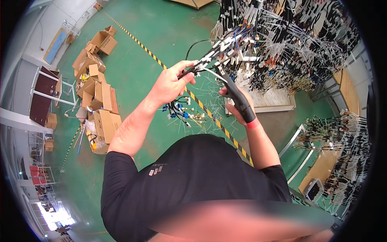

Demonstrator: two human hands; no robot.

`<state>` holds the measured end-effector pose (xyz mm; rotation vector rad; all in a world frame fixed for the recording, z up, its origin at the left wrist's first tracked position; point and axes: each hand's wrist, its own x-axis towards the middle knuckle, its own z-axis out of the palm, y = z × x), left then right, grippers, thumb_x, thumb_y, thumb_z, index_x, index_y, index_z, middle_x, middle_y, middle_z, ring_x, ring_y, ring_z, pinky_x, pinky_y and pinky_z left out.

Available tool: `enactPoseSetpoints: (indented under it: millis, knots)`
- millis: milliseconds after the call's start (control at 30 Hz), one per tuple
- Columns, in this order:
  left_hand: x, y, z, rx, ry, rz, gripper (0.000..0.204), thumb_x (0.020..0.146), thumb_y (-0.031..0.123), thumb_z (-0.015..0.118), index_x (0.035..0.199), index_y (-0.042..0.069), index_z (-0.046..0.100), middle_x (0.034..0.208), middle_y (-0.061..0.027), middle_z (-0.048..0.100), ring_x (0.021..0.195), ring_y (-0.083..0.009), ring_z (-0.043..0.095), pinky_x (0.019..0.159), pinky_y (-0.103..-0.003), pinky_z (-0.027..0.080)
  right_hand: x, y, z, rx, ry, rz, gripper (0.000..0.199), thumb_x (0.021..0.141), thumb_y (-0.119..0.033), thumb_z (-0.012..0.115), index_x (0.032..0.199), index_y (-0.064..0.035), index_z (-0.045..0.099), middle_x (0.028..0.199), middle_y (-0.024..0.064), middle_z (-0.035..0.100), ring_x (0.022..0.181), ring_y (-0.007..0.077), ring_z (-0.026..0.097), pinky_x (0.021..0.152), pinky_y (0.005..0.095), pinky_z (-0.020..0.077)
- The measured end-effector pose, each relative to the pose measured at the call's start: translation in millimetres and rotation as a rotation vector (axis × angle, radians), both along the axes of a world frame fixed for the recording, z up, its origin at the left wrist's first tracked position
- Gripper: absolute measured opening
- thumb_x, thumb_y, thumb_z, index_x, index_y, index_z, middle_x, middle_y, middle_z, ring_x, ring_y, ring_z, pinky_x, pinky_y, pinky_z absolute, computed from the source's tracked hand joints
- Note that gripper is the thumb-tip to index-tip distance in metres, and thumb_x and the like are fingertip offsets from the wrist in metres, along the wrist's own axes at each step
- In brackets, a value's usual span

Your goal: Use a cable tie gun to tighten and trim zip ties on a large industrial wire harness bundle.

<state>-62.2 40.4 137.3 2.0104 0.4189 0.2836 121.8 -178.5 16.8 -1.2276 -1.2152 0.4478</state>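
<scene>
**Wire bundle held at the rack, trimming part done**

Wire bundle (209, 56) is pinched in left hand (171, 82), at 12 o'clock. Black tool (238, 97) is gripped in right hand (238, 107), fingers closed round it. Cut scraps (201, 117) are scattered on floor (161, 36); many wires on rack (294, 44) judged untouched.
</scene>
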Motion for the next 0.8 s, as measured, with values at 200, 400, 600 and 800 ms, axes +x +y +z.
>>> enactPoseSetpoints:
  millis: [200,400,600,800]
  knots:
    - [6,5,2,-0.376,-0.013,0.048,0.038,0.117,0.027,0.049,0.143,0.001,0.057,0.087,-0.0078,0.073,0.055,-0.0071,0.059,0.051,-0.022,0.046,-8,16,0,0.156,0.326,0.227,0.053,0.084,0.003,0.063,0.136,-0.0031,0.059,0.126,0.0102,0.065,0.121,0.0235,0.063,0.111,0.0419,0.0481]
    - [8,2,6,-0.304,0.029,0.101,0.036,0.099,0.012,0.077,0.129,-0.002,0.063,0.088,-0.0067,0.076,0.060,-0.0053,0.062,0.052,-0.022,0.047,-1,-13,23,-0.063,0.291,0.230,0.059,0.084,0.002,0.065,0.142,-0.0014,0.059,0.117,0.0087,0.069,0.114,0.0214,0.066,0.106,0.0399,0.0506]
    - [9,-1,-17,-0.006,-0.043,0.189,0.029,0.090,0.012,0.084,0.109,-0.003,0.069,0.086,-0.0066,0.075,0.075,-0.0084,0.068,0.067,-0.027,0.054,25,-30,69,-0.254,0.372,0.374,0.059,0.082,0.005,0.063,0.141,0.0001,0.059,0.116,0.0081,0.068,0.110,0.0199,0.067,0.100,0.0375,0.0529]
    - [15,-6,-32,0.017,0.005,0.252,0.033,0.084,0.016,0.089,0.104,-0.002,0.069,0.095,-0.0115,0.076,0.085,-0.0165,0.071,0.079,-0.034,0.057,25,-30,90,-0.364,0.366,0.340,0.060,0.077,0.006,0.062,0.136,-0.0001,0.062,0.113,0.0087,0.068,0.105,0.0205,0.069,0.095,0.0372,0.0547]
